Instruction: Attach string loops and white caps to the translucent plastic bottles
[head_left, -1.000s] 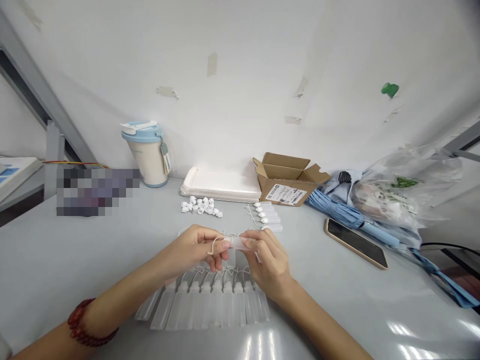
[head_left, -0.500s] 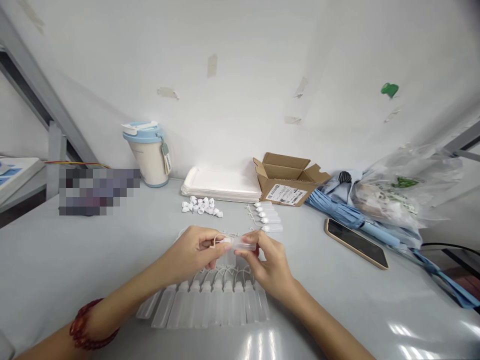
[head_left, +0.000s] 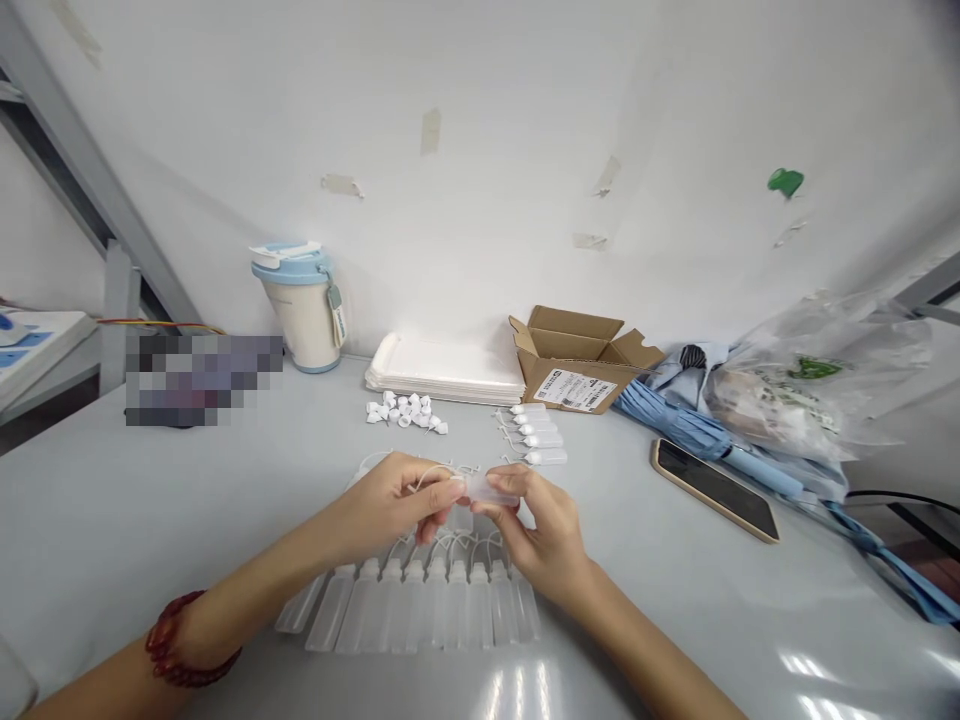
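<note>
A small translucent squeeze bottle (head_left: 486, 488) lies sideways between my hands. My right hand (head_left: 544, 525) is closed around its body, thumb below and fingers above. At the bottle's neck, my left hand (head_left: 405, 495) pinches the white cap, mostly hidden by the thumb; a thin white strap loops out beside the fingers. Under and in front of my hands lies a row of similar bottles (head_left: 420, 605) with straps at their necks. More of them are partly hidden behind my hands. Beyond are a pile of white tips (head_left: 405, 412) and several small bottles with white tips (head_left: 544, 441).
At the back stand a cream tumbler with a blue lid (head_left: 304, 320), a stack of white trays (head_left: 450, 370) and an open cardboard box (head_left: 577, 370). To the right lie a folded blue umbrella (head_left: 679, 415), a phone (head_left: 716, 490) and a clear plastic bag (head_left: 810, 390).
My left thumb and fingers have moved along the cap, now covering most of it against the bottle neck. My right hand keeps its hold; the view has shifted slightly.
</note>
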